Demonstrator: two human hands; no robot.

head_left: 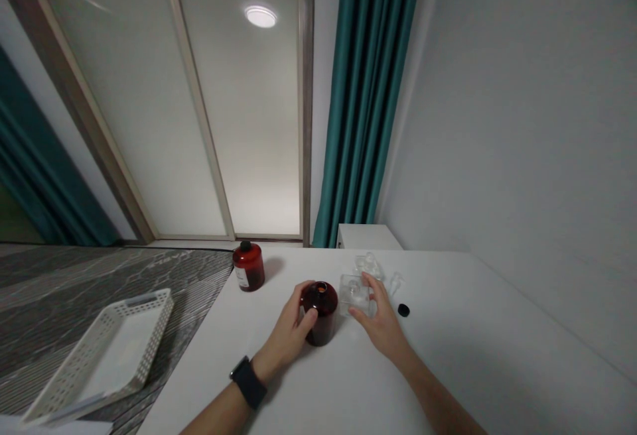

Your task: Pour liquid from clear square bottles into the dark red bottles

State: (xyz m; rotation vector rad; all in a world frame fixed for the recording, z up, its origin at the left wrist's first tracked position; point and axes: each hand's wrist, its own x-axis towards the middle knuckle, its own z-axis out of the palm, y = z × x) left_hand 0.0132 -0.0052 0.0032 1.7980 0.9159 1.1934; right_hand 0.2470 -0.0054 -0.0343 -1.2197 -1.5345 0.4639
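Note:
My left hand [293, 319] is wrapped round a dark red-brown bottle [322, 325] that stands upright on the white table. The bottle's mouth is uncapped. Just right of it, my right hand [379, 315] grips a clear, square-topped bottle [352, 294] between thumb and fingers, close beside the brown one. Behind that hand lies another clear glass or plastic piece [368, 264], its exact kind hard to make out. A small clear stopper-like piece [395, 282] and a round black cap [403, 310] rest to the right of my right hand.
A second red bottle [248, 268] with a black cap and a white label stands at the table's back left. On the grey patterned surface at left sits a white perforated basket [164, 315]. A white cabinet [368, 236] is behind the white table [478, 355].

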